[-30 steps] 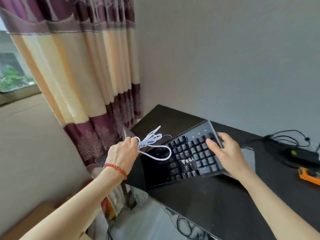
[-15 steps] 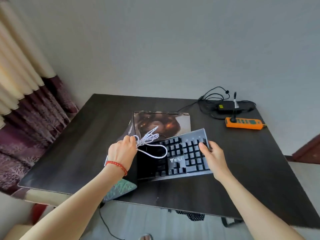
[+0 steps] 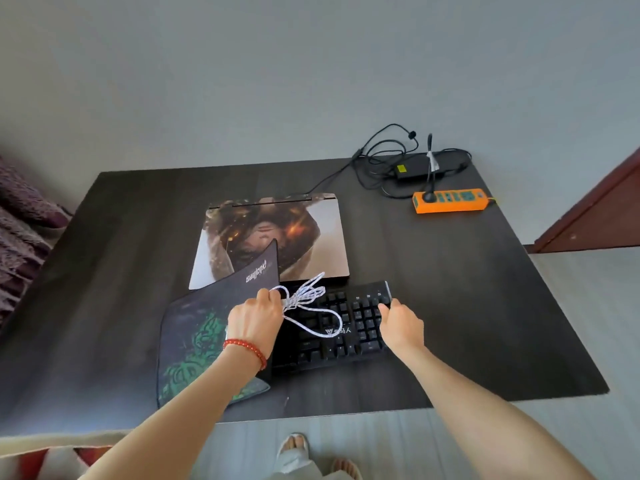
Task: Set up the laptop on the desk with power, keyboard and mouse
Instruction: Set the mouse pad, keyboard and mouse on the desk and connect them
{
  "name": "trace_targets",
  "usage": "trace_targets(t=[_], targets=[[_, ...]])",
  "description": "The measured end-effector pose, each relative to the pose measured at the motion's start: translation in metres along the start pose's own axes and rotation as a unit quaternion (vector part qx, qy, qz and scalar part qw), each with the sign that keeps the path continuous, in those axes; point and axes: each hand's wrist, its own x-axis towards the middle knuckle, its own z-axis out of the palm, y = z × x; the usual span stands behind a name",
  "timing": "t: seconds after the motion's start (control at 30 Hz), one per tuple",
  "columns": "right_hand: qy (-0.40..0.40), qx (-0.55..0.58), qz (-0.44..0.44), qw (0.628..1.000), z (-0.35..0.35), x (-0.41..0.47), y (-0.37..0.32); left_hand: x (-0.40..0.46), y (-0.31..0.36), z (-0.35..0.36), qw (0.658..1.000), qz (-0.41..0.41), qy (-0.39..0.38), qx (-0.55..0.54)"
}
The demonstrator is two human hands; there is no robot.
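Note:
A closed laptop (image 3: 311, 237) with a picture on its lid lies on the dark desk (image 3: 467, 306). Just in front of it is a black keyboard (image 3: 360, 327), tilted a little. My right hand (image 3: 401, 325) grips its right end. My left hand (image 3: 254, 317) is closed at its left end on a bundled white braided cable (image 3: 304, 296), one loop of which hangs over the keys. A black and green mouse pad (image 3: 194, 334) lies under my left wrist, its far corner raised over the laptop. I see no mouse.
At the back right of the desk a black power adapter (image 3: 415, 169) sits among tangled black cords, beside an orange power strip (image 3: 450, 200). A purple curtain (image 3: 20, 230) hangs at the left, and a brown door frame (image 3: 595, 209) is at the right.
The view has swung from the curtain to the whole desk. Both hands have brought the keyboard, cable and mouse pad down in front of the laptop.

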Motion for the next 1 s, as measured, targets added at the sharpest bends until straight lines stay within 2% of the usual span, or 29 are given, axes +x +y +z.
trace_targets(t=[0.03, 0.13, 0.43, 0.5, 0.53, 0.6, 0.67, 0.73, 0.9, 1.0], targets=[[0.001, -0.016, 0.001, 1.000, 0.005, 0.000, 0.001, 0.002, 0.004, 0.006, 0.999, -0.004, -0.036, 0.007], [-0.011, -0.031, 0.008, 0.999, 0.018, 0.000, 0.006, 0.007, 0.012, 0.016, 0.998, 0.008, -0.069, -0.007], [-0.023, -0.093, -0.009, 0.995, 0.020, -0.003, 0.013, 0.026, 0.022, 0.023, 0.994, 0.028, -0.098, -0.039], [0.003, -0.102, -0.010, 0.995, 0.013, -0.002, 0.010, 0.030, 0.026, 0.023, 0.993, 0.022, -0.102, -0.061], [0.020, -0.079, -0.010, 0.997, 0.008, -0.001, 0.008, 0.032, 0.028, 0.023, 0.991, 0.018, -0.107, -0.075], [0.034, 0.041, -0.009, 0.999, -0.004, -0.002, -0.002, 0.037, 0.029, 0.021, 0.986, 0.011, -0.115, -0.119], [0.031, 0.154, -0.016, 0.987, -0.016, -0.004, -0.010, 0.044, 0.034, 0.018, 0.974, 0.018, -0.140, -0.177], [0.035, 0.202, -0.025, 0.978, -0.026, -0.009, -0.017, 0.053, 0.037, 0.013, 0.951, 0.023, -0.192, -0.240], [0.040, 0.236, -0.046, 0.970, -0.034, -0.020, -0.035, 0.075, 0.032, 0.009, 0.913, 0.009, -0.247, -0.324], [0.039, 0.231, -0.060, 0.970, -0.029, -0.026, -0.045, 0.079, 0.018, 0.013, 0.864, 0.019, -0.291, -0.411]])
